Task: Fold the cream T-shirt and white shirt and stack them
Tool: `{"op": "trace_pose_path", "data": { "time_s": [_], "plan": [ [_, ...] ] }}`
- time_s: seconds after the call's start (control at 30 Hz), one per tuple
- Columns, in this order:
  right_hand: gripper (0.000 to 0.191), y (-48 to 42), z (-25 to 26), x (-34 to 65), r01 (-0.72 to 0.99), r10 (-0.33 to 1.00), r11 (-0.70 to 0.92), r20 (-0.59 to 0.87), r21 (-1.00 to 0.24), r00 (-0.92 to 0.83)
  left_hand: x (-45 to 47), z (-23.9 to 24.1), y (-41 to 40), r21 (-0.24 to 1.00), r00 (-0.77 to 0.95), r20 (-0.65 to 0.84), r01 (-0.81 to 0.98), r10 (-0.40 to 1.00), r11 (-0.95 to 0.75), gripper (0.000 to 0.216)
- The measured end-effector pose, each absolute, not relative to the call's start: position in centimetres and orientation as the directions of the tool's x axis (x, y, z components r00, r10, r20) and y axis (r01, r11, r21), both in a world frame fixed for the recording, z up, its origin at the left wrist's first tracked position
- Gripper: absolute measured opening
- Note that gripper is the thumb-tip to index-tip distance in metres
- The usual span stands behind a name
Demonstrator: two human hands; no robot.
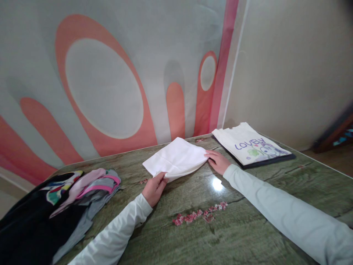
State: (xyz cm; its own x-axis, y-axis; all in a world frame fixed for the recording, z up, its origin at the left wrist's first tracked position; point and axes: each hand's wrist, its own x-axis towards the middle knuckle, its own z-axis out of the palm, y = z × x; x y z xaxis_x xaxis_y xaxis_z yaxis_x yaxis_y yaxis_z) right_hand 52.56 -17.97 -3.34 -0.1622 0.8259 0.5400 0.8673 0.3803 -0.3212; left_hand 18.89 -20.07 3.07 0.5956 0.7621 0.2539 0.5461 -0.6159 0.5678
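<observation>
A folded white garment (176, 158) lies on the green marbled table (248, 228) near its far edge. My left hand (154, 188) pinches the garment's near left corner, fingers closed on the cloth. My right hand (217, 161) rests at the garment's right corner, fingers pressed on the edge of the fabric. Both arms wear pale long sleeves.
A folded white shirt printed "LOVELY" (252, 147) lies on a dark folded piece at the back right. A heap of dark, grey and pink clothes (60, 206) covers the table's left end. A wall with orange ovals stands right behind the table.
</observation>
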Motion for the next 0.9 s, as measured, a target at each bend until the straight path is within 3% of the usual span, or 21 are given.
{"op": "trace_pose_path", "data": {
  "time_s": [0.27,0.4,0.5,0.6,0.67,0.83,0.9],
  "plan": [
    [0.034,-17.8,-3.5,52.5,0.868,0.823,0.379,0.546,-0.321,-0.157,18.9,2.7,-20.3,0.597,0.621,0.242,0.51,0.746,-0.619,0.027],
    [0.033,-17.7,-3.4,52.5,0.857,0.852,0.343,0.512,-0.384,-0.112,19.6,2.3,-22.3,0.513,0.747,0.262,0.428,0.611,-0.744,0.028],
    [0.037,-17.2,-3.2,53.1,0.82,0.89,0.255,0.456,-0.512,0.007,19.5,2.4,-22.1,0.416,0.803,0.316,0.362,0.506,-0.834,0.04],
    [0.042,-16.3,-2.7,54.0,0.742,0.916,0.041,0.321,-0.669,0.239,18.1,2.7,-18.5,0.359,0.704,0.368,0.495,0.607,-0.791,0.04],
    [0.04,-15.5,-2.3,54.5,0.714,0.921,-0.054,0.242,-0.698,0.306,16.6,2.6,-14.8,0.334,0.573,0.402,0.634,0.714,-0.698,0.036],
    [0.057,-12.7,-1.2,53.6,0.774,0.963,-0.117,0.12,-0.622,0.242,13.5,1.3,-8.3,0.323,0.356,0.341,0.824,0.87,-0.464,0.046],
    [0.048,-11.0,-1.0,53.0,0.804,0.978,-0.116,0.073,-0.583,0.194,13.2,1.1,-8.0,0.348,0.325,0.301,0.838,0.897,-0.42,0.047]
  ]
}}
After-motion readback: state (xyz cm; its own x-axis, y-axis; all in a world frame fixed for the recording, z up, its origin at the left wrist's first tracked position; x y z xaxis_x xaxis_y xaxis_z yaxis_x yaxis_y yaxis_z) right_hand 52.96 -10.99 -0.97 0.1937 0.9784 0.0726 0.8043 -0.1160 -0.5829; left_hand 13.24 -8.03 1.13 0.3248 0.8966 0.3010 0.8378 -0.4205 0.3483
